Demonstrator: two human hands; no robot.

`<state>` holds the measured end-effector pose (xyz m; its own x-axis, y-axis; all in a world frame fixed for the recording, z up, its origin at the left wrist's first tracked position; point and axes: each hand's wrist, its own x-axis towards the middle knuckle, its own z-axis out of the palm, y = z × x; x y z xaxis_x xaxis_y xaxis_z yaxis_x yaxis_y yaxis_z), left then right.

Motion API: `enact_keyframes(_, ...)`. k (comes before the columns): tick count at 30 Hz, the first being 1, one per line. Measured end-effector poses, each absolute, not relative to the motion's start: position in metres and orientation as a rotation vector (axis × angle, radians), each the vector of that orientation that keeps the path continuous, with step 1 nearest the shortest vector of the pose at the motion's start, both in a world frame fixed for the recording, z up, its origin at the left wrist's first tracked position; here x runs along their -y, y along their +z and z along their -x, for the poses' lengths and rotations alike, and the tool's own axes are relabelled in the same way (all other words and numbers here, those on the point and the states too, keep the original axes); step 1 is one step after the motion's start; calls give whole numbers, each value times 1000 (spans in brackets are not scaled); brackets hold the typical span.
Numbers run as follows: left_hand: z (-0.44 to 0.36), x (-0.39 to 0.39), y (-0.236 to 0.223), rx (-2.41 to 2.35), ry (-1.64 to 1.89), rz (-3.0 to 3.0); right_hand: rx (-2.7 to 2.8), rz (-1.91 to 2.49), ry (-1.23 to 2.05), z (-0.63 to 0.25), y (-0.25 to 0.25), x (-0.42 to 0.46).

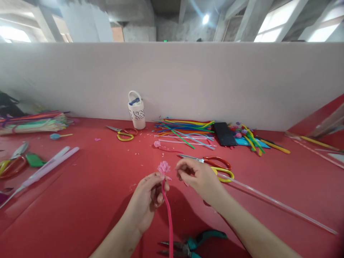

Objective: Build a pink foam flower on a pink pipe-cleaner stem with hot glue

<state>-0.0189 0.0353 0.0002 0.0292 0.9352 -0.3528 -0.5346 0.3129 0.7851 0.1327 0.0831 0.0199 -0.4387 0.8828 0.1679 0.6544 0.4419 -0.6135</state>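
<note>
My left hand [150, 191] pinches a pink craft flower [163, 167] just under its ruffled head. Its long reddish-pink stem [170, 218] hangs down toward the front edge of the view. To the right of the bloom, and apart from it, is my right hand [197, 175], thumb and fingertips drawn together. Whatever sits between those fingers, if anything, is too small to make out. Behind that hand lie scissors [217, 162] with red and yellow handles, partly covered by it. A second small pink flower [157, 144] rests farther back on the red table.
Pliers [188, 247] lie in front. A clear rod [282, 203] stretches rightward. Colourful strips [185, 129], a phone [224, 134], a white tumbler [137, 113] and more scissors [124, 134] line the back. A pink-handled tool [48, 168] lies left. A white partition [172, 79] stands behind.
</note>
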Motion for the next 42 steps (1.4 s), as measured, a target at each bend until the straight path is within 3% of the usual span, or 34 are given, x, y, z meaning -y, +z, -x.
enact_keyframes(21, 13, -27, 2, -1052, 1091, -550, 2193, 1202, 611, -135, 30, -64)
enact_keyframes(38, 13, -26, 4, -1038, 1121, -631, 2289, 904, 152, -137, 28, -60)
enact_keyframes(42, 17, -24, 4, -1045, 1252, -737, 2169, 907, 405, -138, 39, -53)
